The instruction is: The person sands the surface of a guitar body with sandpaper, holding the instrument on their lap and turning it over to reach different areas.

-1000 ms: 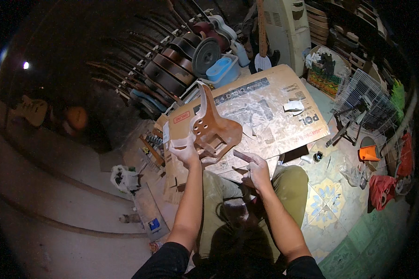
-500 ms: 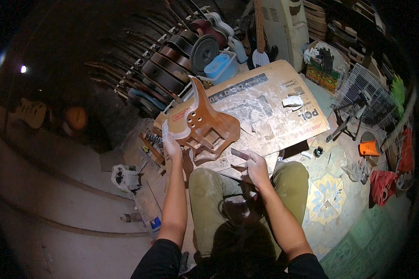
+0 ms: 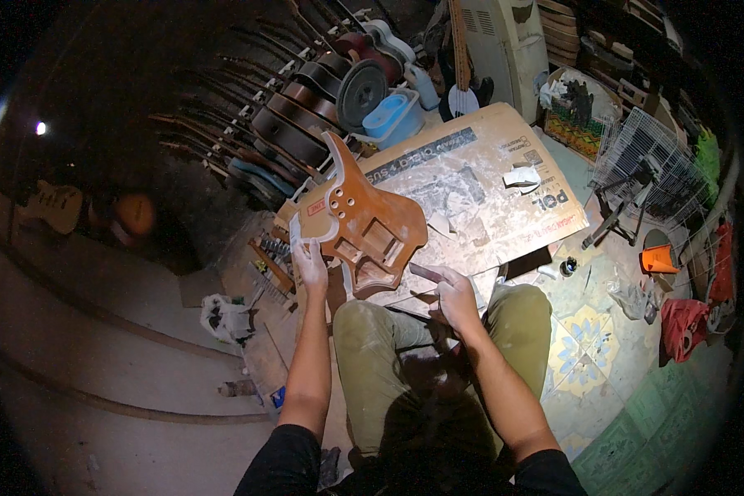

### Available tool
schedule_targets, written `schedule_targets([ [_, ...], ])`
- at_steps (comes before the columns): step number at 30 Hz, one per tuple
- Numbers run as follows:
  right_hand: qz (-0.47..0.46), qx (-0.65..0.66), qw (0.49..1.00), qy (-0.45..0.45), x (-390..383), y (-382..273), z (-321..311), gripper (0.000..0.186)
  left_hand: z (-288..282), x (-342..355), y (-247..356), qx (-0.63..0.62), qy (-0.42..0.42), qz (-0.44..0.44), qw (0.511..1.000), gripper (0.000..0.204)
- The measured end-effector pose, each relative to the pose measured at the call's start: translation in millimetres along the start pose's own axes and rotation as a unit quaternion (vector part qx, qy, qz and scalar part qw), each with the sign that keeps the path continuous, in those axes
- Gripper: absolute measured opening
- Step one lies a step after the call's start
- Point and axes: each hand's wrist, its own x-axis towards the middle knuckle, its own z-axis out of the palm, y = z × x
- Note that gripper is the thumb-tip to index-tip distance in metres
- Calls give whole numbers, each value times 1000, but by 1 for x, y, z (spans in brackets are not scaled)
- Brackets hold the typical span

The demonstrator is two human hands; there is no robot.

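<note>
A brown electric guitar body [image 3: 370, 213] with pickup cavities, several round holes and whitish dust patches is held up over the cardboard. My left hand [image 3: 309, 263], dusted white, grips its left edge by the lower cutaway. A pale strip [image 3: 296, 226] shows at those fingertips; I cannot tell what it is. My right hand [image 3: 456, 298] is closed around a thin, flat, dark strip [image 3: 426, 273], like folded sandpaper or a small sanding block. The strip's tip is close to the body's lower right edge, seemingly apart from it.
Beneath lies a dusty cardboard sheet [image 3: 504, 219] with a crumpled white piece [image 3: 522, 178] on it. Several guitars [image 3: 289, 124] stand racked behind, near a blue tub [image 3: 393, 118]. At right are a wire cage [image 3: 636, 157], an orange object [image 3: 660, 259] and a red bag [image 3: 683, 327].
The guitar body has turned in my left hand, its face now showing more fully and its lower edge less. My right hand with the dark strip has barely moved.
</note>
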Motion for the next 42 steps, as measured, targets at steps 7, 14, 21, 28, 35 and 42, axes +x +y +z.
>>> schedule_targets([
  [7,-54,-104,993,-22,-2,-5,-5,47,27,-14,71,-73,-12,-37,997,24],
  [14,-56,-121,989,-65,-7,-10,3,38,39,-19,90,-116,-59,-4,991,24],
  [21,-216,-186,958,-39,-21,-14,24,34,68,-43,97,-274,-58,92,956,20],
  [28,-271,-300,913,-48,8,-9,54,44,67,-76,91,-434,-69,25,898,30],
  [35,-187,-132,953,-196,-6,27,88,49,-2,-157,68,-230,-221,-238,917,34],
  [42,-244,-283,921,-113,1,22,100,49,-22,-160,61,-188,-281,-167,926,39],
])
